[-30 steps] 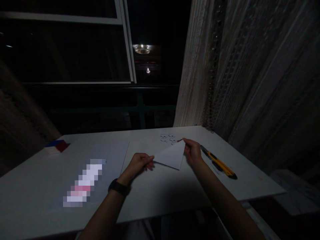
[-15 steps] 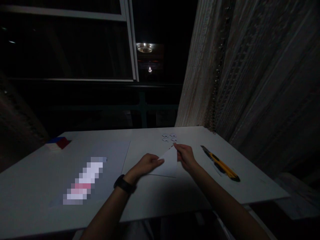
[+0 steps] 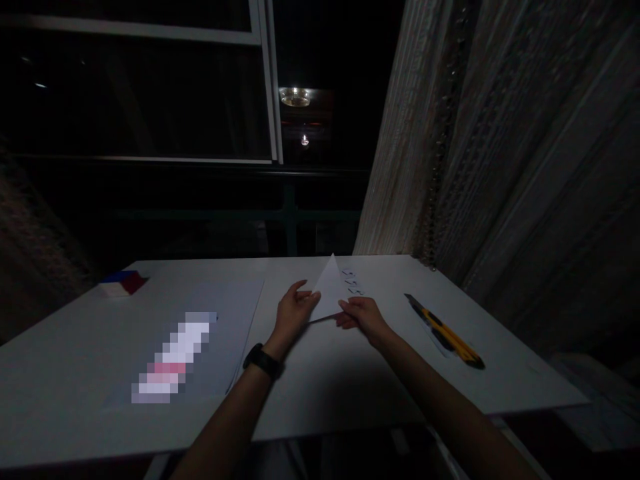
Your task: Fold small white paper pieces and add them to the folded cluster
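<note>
A white sheet of paper, folded to a point [image 3: 329, 288], is held up over the table with its tip toward the window. My left hand [image 3: 296, 308] grips its left edge, thumb on top. At the lower right corner, my right hand [image 3: 364, 315] pinches it between thumb and fingers. Just behind the paper's right side lie several small white pieces with dark curved marks [image 3: 353, 281], partly covered by it. To the right of my right hand rests a yellow and black utility knife [image 3: 447, 335], its blade end pointing away.
The white table [image 3: 320, 407] stands before a dark window. Large paper sheets [image 3: 235, 327] lie at the left, with a blurred-out oblong patch [image 3: 175, 357] over them. A red, white and blue cube [image 3: 121, 283] sits at the far left. A curtain [image 3: 400, 167] hangs at the right.
Both hands have turned the folded paper so that its point faces away. My left hand has moved slightly up, and my right hand has come down from the upper tip to the lower corner.
</note>
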Tool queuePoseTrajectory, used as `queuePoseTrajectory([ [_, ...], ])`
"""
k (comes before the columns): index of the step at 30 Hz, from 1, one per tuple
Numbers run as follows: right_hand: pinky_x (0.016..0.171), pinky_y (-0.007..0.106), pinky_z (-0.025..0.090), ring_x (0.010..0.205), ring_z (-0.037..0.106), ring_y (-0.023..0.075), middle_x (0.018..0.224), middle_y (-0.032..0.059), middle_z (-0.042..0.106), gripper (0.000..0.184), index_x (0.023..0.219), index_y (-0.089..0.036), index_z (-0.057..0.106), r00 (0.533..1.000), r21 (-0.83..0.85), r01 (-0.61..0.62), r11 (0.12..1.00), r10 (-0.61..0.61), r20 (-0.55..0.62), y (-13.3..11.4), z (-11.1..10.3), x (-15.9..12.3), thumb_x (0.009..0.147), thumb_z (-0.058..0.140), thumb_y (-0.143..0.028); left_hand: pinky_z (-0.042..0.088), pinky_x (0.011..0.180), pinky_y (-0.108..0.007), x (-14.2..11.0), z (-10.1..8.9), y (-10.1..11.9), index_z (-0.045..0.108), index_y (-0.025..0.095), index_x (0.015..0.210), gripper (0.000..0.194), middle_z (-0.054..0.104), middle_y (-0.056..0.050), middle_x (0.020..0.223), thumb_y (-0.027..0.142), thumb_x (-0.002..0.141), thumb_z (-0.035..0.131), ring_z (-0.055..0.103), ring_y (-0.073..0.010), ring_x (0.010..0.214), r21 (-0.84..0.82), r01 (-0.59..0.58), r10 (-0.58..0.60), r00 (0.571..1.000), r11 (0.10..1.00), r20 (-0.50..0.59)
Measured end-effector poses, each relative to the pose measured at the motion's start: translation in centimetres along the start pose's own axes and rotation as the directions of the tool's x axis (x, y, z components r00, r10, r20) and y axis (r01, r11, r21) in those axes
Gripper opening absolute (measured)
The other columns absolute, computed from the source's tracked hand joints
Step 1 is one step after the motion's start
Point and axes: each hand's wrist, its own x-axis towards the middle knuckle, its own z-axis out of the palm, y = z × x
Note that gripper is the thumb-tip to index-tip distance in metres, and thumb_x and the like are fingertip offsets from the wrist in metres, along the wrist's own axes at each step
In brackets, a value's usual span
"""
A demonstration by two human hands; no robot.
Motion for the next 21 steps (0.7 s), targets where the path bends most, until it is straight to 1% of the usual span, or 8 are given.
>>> queuePoseTrajectory([
  [2, 0.040, 0.019, 0.047, 0.046, 0.061, 0.0131, 0.061, 0.0087, 0.067, 0.029, 0.062, -0.011, 0.058, 0.999, -0.001, 0.018, 1.000, -0.018, -0.029, 0.1, -0.1, 0.1, 0.063, 0.069, -0.038, 0.046, 0.077, -0.034, -0.7, -0.1, -0.1, 0.039, 0.021, 0.127, 0.073, 0.054, -0.012, 0.117, 0.043, 0.063, 0.068, 0.059, -0.0214, 0.089, 0.167, -0.136, 0.143, 0.989, 0.977, -0.031],
  [3, 0.039, 0.019, 0.047, 0.045, 0.061, 0.0132, 0.059, 0.0081, 0.067, 0.029, 0.060, -0.012, 0.057, 0.999, 0.001, 0.030, 1.000, -0.030, -0.038, 0.1, -0.1, 0.1, 0.062, 0.070, -0.038, 0.045, 0.082, -0.037, -1.1, -0.2, -0.1, 0.035, 0.022, 0.130, 0.079, 0.049, -0.012, 0.123, 0.042, 0.061, 0.069, 0.056, -0.0233, 0.098, 0.252, -0.212, 0.224, 0.974, 0.944, -0.019],
  [5, 0.038, 0.019, 0.047, 0.044, 0.060, 0.0135, 0.055, 0.0066, 0.065, 0.032, 0.057, -0.013, 0.056, 0.998, 0.005, 0.040, 0.999, -0.040, -0.043, 0.1, 0.1, 0.1, 0.059, 0.072, -0.040, 0.039, 0.091, -0.041, -1.9, -0.2, 0.2, 0.028, 0.021, 0.134, 0.085, 0.042, -0.012, 0.130, 0.042, 0.062, 0.069, 0.047, -0.0262, 0.111, 0.391, -0.366, 0.360, 0.928, 0.845, 0.090],
  [7, 0.038, 0.019, 0.047, 0.044, 0.061, 0.0138, 0.053, 0.0054, 0.064, 0.033, 0.056, -0.013, 0.056, 0.998, 0.005, 0.042, 0.999, -0.042, -0.044, 0.1, 0.3, -0.1, 0.057, 0.073, -0.041, 0.035, 0.097, -0.042, -2.6, -0.1, 0.5, 0.023, 0.019, 0.136, 0.087, 0.037, -0.014, 0.133, 0.042, 0.065, 0.067, 0.037, -0.0273, 0.120, 0.447, -0.461, 0.434, 0.885, 0.766, 0.169],
  [10, 0.039, 0.020, 0.046, 0.045, 0.061, 0.0143, 0.053, 0.0047, 0.065, 0.034, 0.058, -0.012, 0.058, 0.999, -0.001, 0.048, 0.999, -0.048, -0.024, 0.3, 0.7, -0.2, 0.057, 0.072, -0.043, 0.035, 0.096, -0.043, -3.0, 0.2, 0.6, 0.015, 0.019, 0.137, 0.087, 0.034, -0.015, 0.134, 0.043, 0.069, 0.063, 0.035, -0.0279, 0.122, 0.478, -0.502, 0.449, 0.864, 0.721, 0.229],
  [15, 0.046, 0.020, 0.048, 0.056, 0.065, 0.0158, 0.061, 0.0056, 0.067, 0.034, 0.064, -0.012, 0.063, 0.997, 0.006, 0.068, 0.998, -0.069, 0.042, 0.5, 0.7, -0.1, 0.057, 0.072, -0.043, 0.039, 0.092, -0.043, -2.8, 0.1, -0.1, 0.011, 0.021, 0.138, 0.082, 0.037, -0.014, 0.130, 0.034, 0.074, 0.060, 0.041, -0.0280, 0.117, 0.513, -0.482, 0.423, 0.875, 0.710, 0.236],
  [18, 0.047, 0.020, 0.048, 0.055, 0.064, 0.0146, 0.062, 0.0056, 0.067, 0.034, 0.068, -0.012, 0.065, 0.997, 0.006, 0.083, 0.997, -0.083, 0.006, 0.6, 0.6, 0.1, 0.056, 0.072, -0.044, 0.038, 0.094, -0.042, -2.6, -0.2, -0.3, 0.009, 0.021, 0.139, 0.081, 0.035, -0.014, 0.130, 0.027, 0.074, 0.058, 0.039, -0.0266, 0.118, 0.516, -0.494, 0.425, 0.868, 0.699, 0.255],
  [21, 0.045, 0.021, 0.048, 0.051, 0.061, 0.0132, 0.057, 0.0038, 0.065, 0.035, 0.061, -0.012, 0.064, 0.993, -0.015, 0.092, 0.996, -0.093, -0.070, 0.6, 0.6, 0.3, 0.053, 0.073, -0.044, 0.038, 0.095, -0.042, -2.6, -0.3, -0.2, 0.008, 0.021, 0.139, 0.083, 0.034, -0.013, 0.132, 0.026, 0.073, 0.059, 0.038, -0.0263, 0.119, 0.512, -0.497, 0.418, 0.868, 0.701, 0.269],
])
